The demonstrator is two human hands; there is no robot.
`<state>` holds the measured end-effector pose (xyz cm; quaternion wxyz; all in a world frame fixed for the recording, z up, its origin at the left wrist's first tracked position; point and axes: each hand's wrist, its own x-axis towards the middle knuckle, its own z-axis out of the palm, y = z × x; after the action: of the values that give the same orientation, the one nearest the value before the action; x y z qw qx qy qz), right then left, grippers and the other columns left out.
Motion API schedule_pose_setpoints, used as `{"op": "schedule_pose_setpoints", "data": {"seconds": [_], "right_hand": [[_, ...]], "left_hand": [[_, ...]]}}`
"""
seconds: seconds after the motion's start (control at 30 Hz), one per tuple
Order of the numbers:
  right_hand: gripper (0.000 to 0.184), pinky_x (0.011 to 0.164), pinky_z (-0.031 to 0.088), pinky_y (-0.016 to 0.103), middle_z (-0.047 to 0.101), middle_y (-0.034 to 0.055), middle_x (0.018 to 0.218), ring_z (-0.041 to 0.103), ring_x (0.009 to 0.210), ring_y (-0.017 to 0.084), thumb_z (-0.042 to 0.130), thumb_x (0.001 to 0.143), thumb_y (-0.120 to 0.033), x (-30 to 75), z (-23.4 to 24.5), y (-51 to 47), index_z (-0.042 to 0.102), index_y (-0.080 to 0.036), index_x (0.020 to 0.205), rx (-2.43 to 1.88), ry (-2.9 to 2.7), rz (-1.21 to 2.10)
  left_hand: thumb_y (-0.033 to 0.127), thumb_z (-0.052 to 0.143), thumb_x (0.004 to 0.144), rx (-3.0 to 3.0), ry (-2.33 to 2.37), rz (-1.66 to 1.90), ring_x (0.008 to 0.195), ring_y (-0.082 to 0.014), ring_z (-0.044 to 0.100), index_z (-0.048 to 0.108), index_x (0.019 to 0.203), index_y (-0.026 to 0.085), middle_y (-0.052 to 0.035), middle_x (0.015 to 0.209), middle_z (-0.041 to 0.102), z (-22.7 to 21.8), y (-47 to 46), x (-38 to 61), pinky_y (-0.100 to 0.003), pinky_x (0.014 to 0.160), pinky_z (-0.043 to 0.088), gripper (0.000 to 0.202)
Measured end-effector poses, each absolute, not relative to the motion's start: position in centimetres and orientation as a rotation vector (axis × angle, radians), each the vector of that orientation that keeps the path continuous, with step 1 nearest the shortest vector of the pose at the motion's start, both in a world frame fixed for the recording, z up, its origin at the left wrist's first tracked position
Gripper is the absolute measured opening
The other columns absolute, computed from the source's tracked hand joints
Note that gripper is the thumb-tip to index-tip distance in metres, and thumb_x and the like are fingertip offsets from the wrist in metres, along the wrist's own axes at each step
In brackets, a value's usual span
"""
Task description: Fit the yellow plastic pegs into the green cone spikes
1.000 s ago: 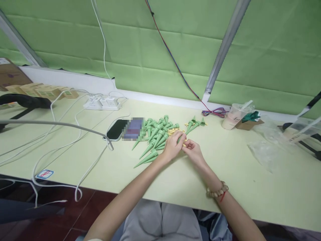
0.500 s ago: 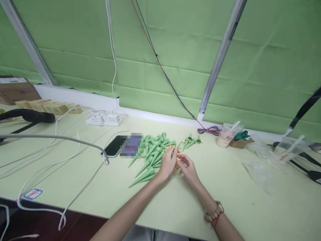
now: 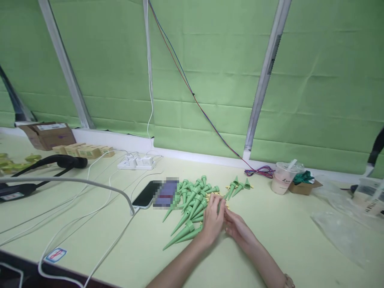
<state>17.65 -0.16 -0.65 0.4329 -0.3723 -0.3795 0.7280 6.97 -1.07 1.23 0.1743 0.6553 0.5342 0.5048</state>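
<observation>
My left hand (image 3: 213,216) is closed around a green plastic spike, of which only a sliver shows between the fingers. Against its fingertips, my right hand (image 3: 239,229) is closed in a pinch; whatever it grips is hidden. Left of the hands lies a heap of green cone-shaped spikes (image 3: 194,196) with capped wide ends. Small yellow plastic pieces (image 3: 213,195) lie behind my left hand, partly covered by it. Farther back, a few spikes fitted with yellow parts (image 3: 234,188) lie apart from the heap.
Beside the heap are a phone (image 3: 146,195) and a blurred-out flat item (image 3: 166,193). White cables run left from a power strip (image 3: 136,162). To the right stand a drink cup (image 3: 281,179), a small carton (image 3: 301,187) and a clear plastic bag (image 3: 339,236).
The camera view has shifted, so everything sits lower and mostly farther right. My hands have come closer together, and the yellow piece seen between them is now hidden.
</observation>
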Motion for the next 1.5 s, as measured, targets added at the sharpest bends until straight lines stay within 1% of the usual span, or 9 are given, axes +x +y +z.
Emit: {"op": "schedule_pose_setpoints", "data": {"seconds": [0.17, 0.3, 0.4, 0.63, 0.87, 0.97, 1.07, 1.3, 1.5], "right_hand": [[0.030, 0.047, 0.037, 0.017, 0.064, 0.0029, 0.071, 0.052, 0.056, 0.009, 0.073, 0.062, -0.036, 18.0, -1.5, 0.3, 0.068, -0.018, 0.086, -0.940, -0.984, 1.760], [0.038, 0.046, 0.034, 0.019, 0.064, 0.0038, 0.075, 0.050, 0.055, 0.009, 0.076, 0.058, -0.037, 17.7, -1.9, 0.4, 0.067, -0.019, 0.090, -0.907, -0.953, 1.708], [0.042, 0.046, 0.034, 0.020, 0.063, 0.0042, 0.078, 0.049, 0.056, 0.010, 0.074, 0.059, -0.041, 17.4, -1.5, -0.1, 0.065, -0.020, 0.094, -0.884, -1.013, 1.583], [0.022, 0.053, 0.042, 0.025, 0.056, 0.0050, 0.075, 0.052, 0.070, 0.018, 0.065, 0.069, -0.041, 17.4, -0.2, -1.0, 0.062, -0.019, 0.071, -0.937, -1.376, 1.048], [0.038, 0.046, 0.035, 0.020, 0.057, 0.0010, 0.069, 0.048, 0.057, 0.012, 0.074, 0.058, -0.044, 17.4, -0.3, -0.6, 0.059, -0.018, 0.082, -0.942, -1.221, 1.484], [0.041, 0.046, 0.035, 0.019, 0.059, 0.0016, 0.077, 0.050, 0.061, 0.011, 0.068, 0.064, -0.046, 17.2, 0.0, -1.0, 0.057, -0.021, 0.095, -0.908, -1.101, 1.657], [0.036, 0.045, 0.034, 0.019, 0.059, 0.0021, 0.076, 0.050, 0.060, 0.012, 0.058, 0.071, -0.051, 17.1, 0.2, -1.3, 0.059, -0.020, 0.088, -0.918, -1.068, 1.761], [0.034, 0.045, 0.031, 0.018, 0.048, -0.0018, 0.061, 0.042, 0.053, 0.008, 0.064, 0.067, -0.049, 17.7, 0.2, -0.8, 0.057, -0.016, 0.068, -0.940, -1.103, 1.797], [0.035, 0.044, 0.029, 0.019, 0.042, -0.0048, 0.053, 0.036, 0.048, 0.007, 0.064, 0.067, -0.050, 17.6, 0.0, -0.6, 0.059, -0.016, 0.075, -0.964, -1.236, 1.513]], "left_hand": [[0.032, 0.031, 0.088, 2.237, 1.524, 1.253, 0.077, -0.0174, 0.055, 0.054, 0.092, 0.021, -0.0073, 0.092, 0.055, 0.9, -1.4, 6.9, -0.030, 0.064, 0.041, 0.026], [0.034, 0.028, 0.089, 2.131, 1.570, 1.277, 0.070, -0.0152, 0.055, 0.054, 0.093, 0.022, -0.0066, 0.093, 0.053, 0.9, -1.4, 7.0, -0.028, 0.058, 0.039, 0.029], [0.035, 0.027, 0.090, 1.976, 1.577, 1.364, 0.071, -0.0137, 0.053, 0.053, 0.090, 0.022, -0.0050, 0.094, 0.049, 1.1, -1.4, 7.0, -0.027, 0.062, 0.041, 0.029], [0.039, 0.026, 0.090, 1.628, 1.442, 1.472, 0.077, -0.0139, 0.050, 0.046, 0.076, 0.019, -0.0024, 0.080, 0.049, 1.0, -0.5, 7.1, -0.027, 0.072, 0.042, 0.032], [0.038, 0.031, 0.089, 1.656, 1.387, 1.543, 0.083, -0.0142, 0.051, 0.051, 0.077, 0.018, -0.0031, 0.085, 0.052, 1.6, -0.5, 7.0, -0.028, 0.077, 0.041, 0.031], [0.037, 0.032, 0.089, 1.699, 1.414, 1.549, 0.082, -0.0134, 0.052, 0.054, 0.080, 0.019, -0.0033, 0.087, 0.052, 2.1, -0.8, 6.9, -0.027, 0.077, 0.041, 0.030], [0.036, 0.034, 0.089, 1.753, 1.454, 1.546, 0.080, -0.0127, 0.054, 0.055, 0.082, 0.019, -0.0032, 0.088, 0.051, 2.4, -1.0, 6.8, -0.026, 0.076, 0.042, 0.029], [0.036, 0.036, 0.088, 1.925, 1.527, 1.481, 0.079, -0.0125, 0.054, 0.058, 0.088, 0.021, -0.0034, 0.093, 0.050, 2.3, -1.2, 6.8, -0.024, 0.071, 0.042, 0.027], [0.036, 0.033, 0.089, 1.965, 1.540, 1.405, 0.077, -0.0122, 0.054, 0.057, 0.089, 0.021, -0.0039, 0.094, 0.050, 2.5, -1.2, 6.7, -0.024, 0.069, 0.042, 0.028]]}}
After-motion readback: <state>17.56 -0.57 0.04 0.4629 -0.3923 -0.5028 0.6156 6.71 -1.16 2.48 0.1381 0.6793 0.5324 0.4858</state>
